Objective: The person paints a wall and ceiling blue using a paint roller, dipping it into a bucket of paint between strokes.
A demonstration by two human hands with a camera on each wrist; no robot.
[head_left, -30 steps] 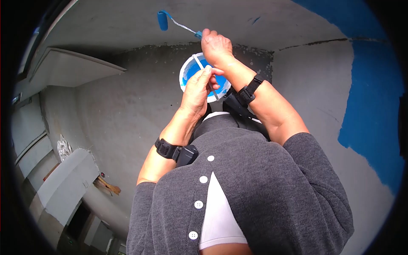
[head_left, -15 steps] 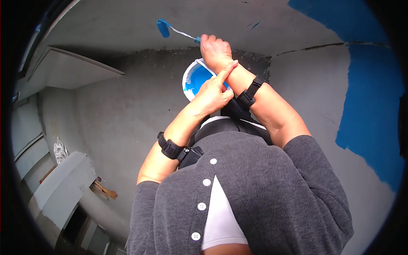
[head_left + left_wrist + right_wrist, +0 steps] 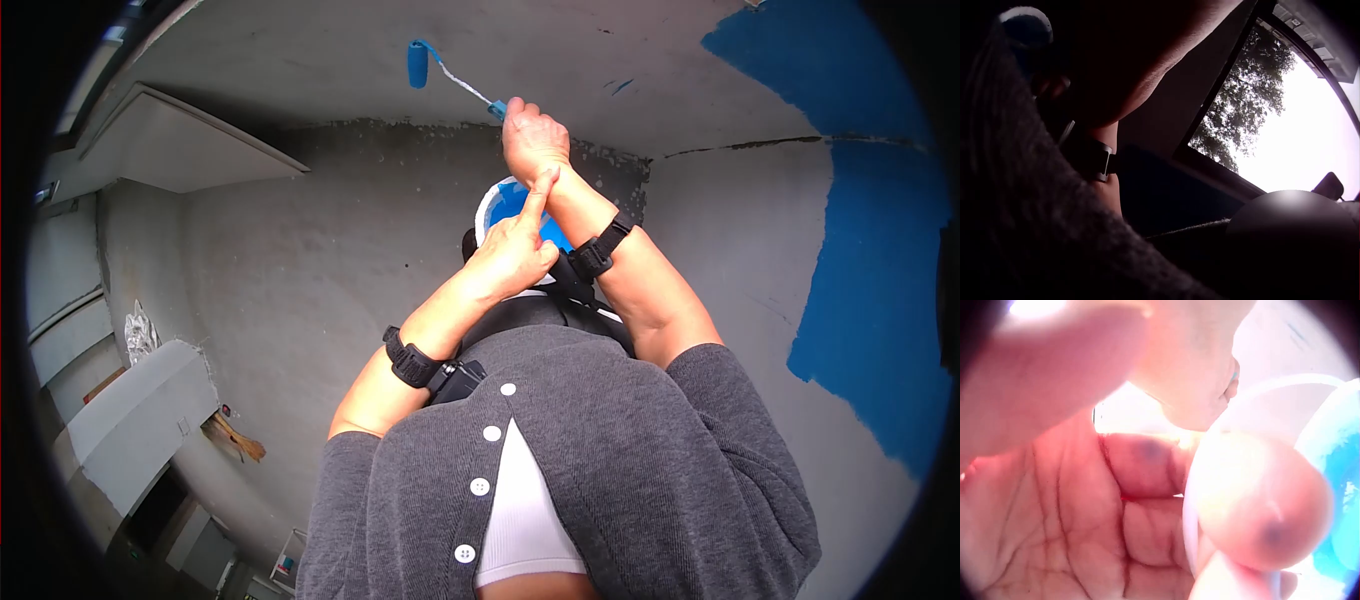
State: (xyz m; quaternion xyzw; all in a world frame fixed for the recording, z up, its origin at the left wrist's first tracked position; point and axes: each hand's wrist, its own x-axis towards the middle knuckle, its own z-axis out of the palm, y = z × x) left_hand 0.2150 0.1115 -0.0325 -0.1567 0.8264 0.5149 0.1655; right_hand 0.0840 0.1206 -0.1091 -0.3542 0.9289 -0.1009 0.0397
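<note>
My right hand (image 3: 533, 135) is raised and grips the handle of a small paint roller (image 3: 417, 63), whose blue sleeve is up against the grey surface. Just below it, my left hand (image 3: 515, 250) holds a white paint bucket (image 3: 500, 200) with blue paint inside. Its index finger is stretched straight along my right wrist. The right wrist view is filled by a palm, a fingertip (image 3: 1254, 494) and the bucket's white rim (image 3: 1335, 419). The left wrist view is dark and shows only a forearm with a strap (image 3: 1100, 159).
A large blue painted patch (image 3: 880, 250) covers the grey concrete on the right. A concrete ledge (image 3: 170, 150) juts out at the upper left, and a lower block (image 3: 130, 420) with debris stands at the left. A window opening with a tree (image 3: 1254, 94) shows in the left wrist view.
Both hands, the roller and the bucket have shifted to the right. My left hand went from pinching the bucket's thin handle to lying against my right wrist with its index finger stretched out.
</note>
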